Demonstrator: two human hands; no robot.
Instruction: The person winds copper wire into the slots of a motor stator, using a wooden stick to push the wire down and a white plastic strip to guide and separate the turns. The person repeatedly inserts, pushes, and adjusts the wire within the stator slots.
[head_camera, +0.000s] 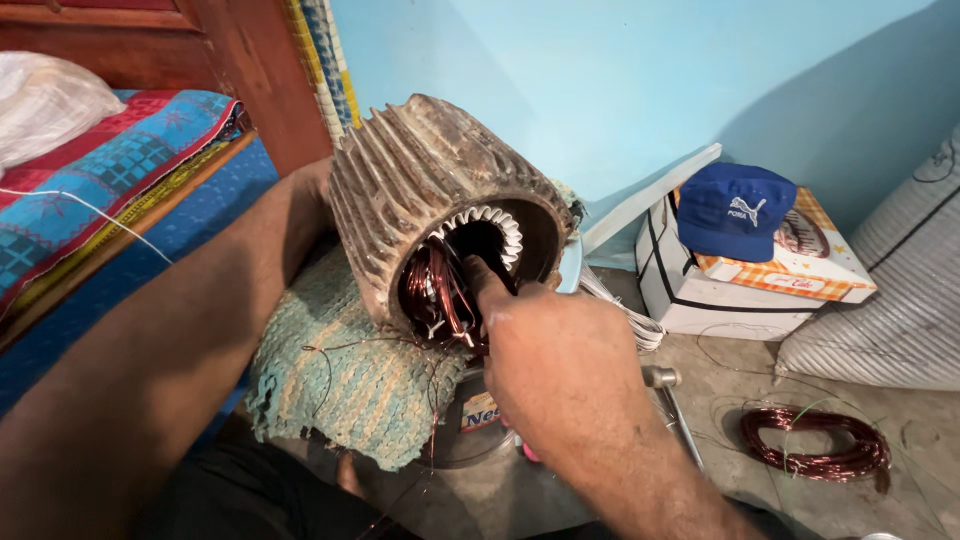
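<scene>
The floor (720, 400) is grey and dusty. A coil of red-brown wire (815, 445) lies on it, near a white box (700, 295) and a big grey sack (900, 300). A round tin (470, 425) stands on the floor too, with a green cloth (350, 375) draped over it.

Ribbed dull metal stator (420, 190); glossy copper windings (435, 290)
</scene>
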